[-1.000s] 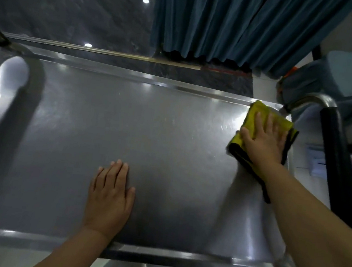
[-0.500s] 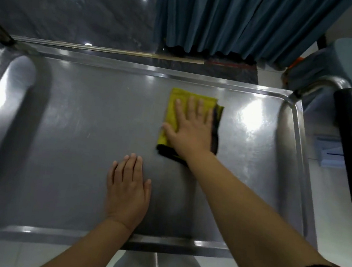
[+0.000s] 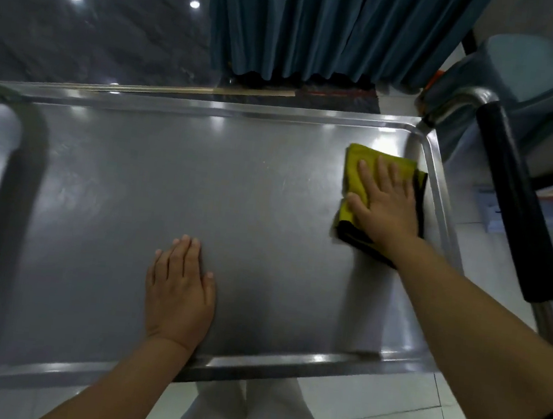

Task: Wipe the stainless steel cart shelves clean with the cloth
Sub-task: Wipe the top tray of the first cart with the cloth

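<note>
The top shelf of the stainless steel cart [image 3: 175,177] fills most of the view, a shallow tray with a raised rim. A folded yellow cloth with a dark underside [image 3: 352,183] lies near the shelf's far right corner. My right hand [image 3: 384,201] presses flat on the cloth with straight, spread fingers, close to the right rim. My left hand [image 3: 180,288] rests flat on the bare steel near the front edge, fingers straight and together.
The cart's push handle with a black grip [image 3: 517,202] runs along the right side. A teal curtain [image 3: 323,25] hangs behind the cart. Grey-blue furniture [image 3: 541,84] stands at the far right. My light trousers [image 3: 245,412] show below the front rim, over white floor tiles.
My right hand slid the cloth from the far right corner to the shelf's middle, then back to the right rim. My left hand stayed flat near the front edge.
</note>
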`<state>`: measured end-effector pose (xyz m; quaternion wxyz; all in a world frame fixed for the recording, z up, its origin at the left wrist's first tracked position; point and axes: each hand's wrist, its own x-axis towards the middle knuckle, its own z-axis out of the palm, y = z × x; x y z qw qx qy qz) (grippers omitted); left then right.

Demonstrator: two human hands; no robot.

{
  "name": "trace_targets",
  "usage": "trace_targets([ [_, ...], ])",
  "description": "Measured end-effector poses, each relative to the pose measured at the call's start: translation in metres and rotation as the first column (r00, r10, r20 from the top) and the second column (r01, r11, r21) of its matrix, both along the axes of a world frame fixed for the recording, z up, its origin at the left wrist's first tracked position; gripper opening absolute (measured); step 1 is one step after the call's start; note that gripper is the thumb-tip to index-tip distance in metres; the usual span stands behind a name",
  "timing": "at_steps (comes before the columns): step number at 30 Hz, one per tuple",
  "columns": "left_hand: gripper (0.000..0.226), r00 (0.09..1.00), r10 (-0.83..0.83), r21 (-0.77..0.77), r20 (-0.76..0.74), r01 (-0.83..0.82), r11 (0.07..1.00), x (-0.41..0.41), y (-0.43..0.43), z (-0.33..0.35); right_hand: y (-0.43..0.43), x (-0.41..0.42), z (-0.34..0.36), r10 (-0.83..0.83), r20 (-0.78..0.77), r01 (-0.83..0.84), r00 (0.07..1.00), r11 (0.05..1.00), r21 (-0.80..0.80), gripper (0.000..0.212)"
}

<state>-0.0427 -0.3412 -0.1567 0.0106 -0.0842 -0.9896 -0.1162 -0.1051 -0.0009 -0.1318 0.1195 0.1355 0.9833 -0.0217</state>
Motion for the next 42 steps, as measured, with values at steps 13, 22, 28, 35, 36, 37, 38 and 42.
trace_targets([
  [13,0.055,1.000,0.024,-0.007,-0.018,-0.024,1.000,0.001,0.002,-0.001,-0.093,0.019,-0.007,-0.145,-0.014,0.146,0.989,0.988,0.045,0.074],
  [22,0.053,1.000,-0.001,0.050,-0.011,0.002,0.999,0.000,-0.003,0.001,-0.169,0.033,-0.023,0.535,-0.130,-0.543,0.835,0.839,-0.031,0.068],
  [28,0.055,0.998,-0.012,0.030,0.068,0.010,1.000,0.002,-0.004,0.004,-0.075,0.039,-0.015,0.278,-0.079,-0.280,0.957,0.960,-0.019,0.073],
  [35,0.054,0.990,-0.015,0.008,0.141,0.014,1.000,0.003,-0.004,0.010,-0.001,0.086,0.001,-0.186,-0.014,0.187,0.982,0.982,0.017,0.078],
  [36,0.054,0.989,-0.021,0.005,0.145,0.021,1.000,0.003,-0.004,0.011,-0.006,0.090,0.000,-0.245,-0.024,0.245,0.969,0.969,0.018,0.076],
  [37,0.053,0.989,-0.028,0.008,0.148,0.027,1.000,0.004,-0.004,0.013,-0.013,0.091,-0.001,-0.306,-0.037,0.307,0.951,0.952,0.019,0.073],
  [38,0.052,0.987,-0.034,0.010,0.155,0.032,0.999,0.004,-0.005,0.015,-0.023,0.090,-0.002,-0.372,-0.052,0.373,0.927,0.928,0.017,0.071],
  [42,0.052,0.978,-0.128,0.066,0.164,0.119,0.991,0.001,-0.020,0.023,-0.079,0.072,-0.006,-0.575,-0.059,0.576,0.816,0.818,-0.006,0.071],
])
